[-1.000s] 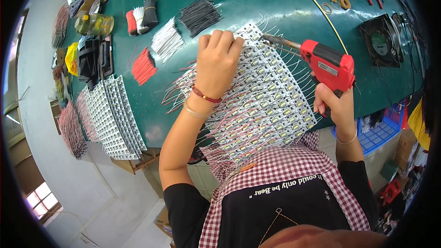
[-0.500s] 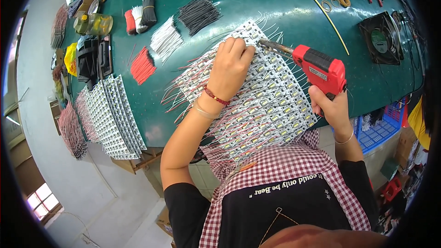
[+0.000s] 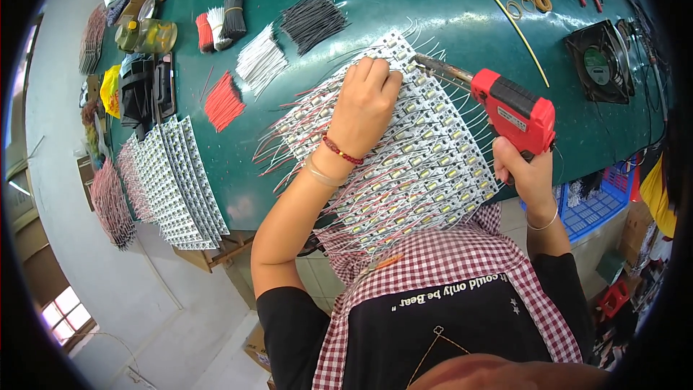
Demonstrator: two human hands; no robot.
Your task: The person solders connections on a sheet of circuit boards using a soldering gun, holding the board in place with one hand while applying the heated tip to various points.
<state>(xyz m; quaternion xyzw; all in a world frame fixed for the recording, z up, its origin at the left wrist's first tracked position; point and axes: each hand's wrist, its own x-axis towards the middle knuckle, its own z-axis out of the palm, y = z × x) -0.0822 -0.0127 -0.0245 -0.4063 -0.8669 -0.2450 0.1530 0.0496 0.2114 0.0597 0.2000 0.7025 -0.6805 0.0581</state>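
Below us, the green table bears the panel, its lower end past the near edge. Our iron points at its upper right side. Our left hand bends over it; we cannot tell whether it pinches anything. Our right hand wraps the iron's handle.

left hand: we find it farther right than one second ago.
soldering gun: shifted rightward since half a second ago.
right hand: moved with it.
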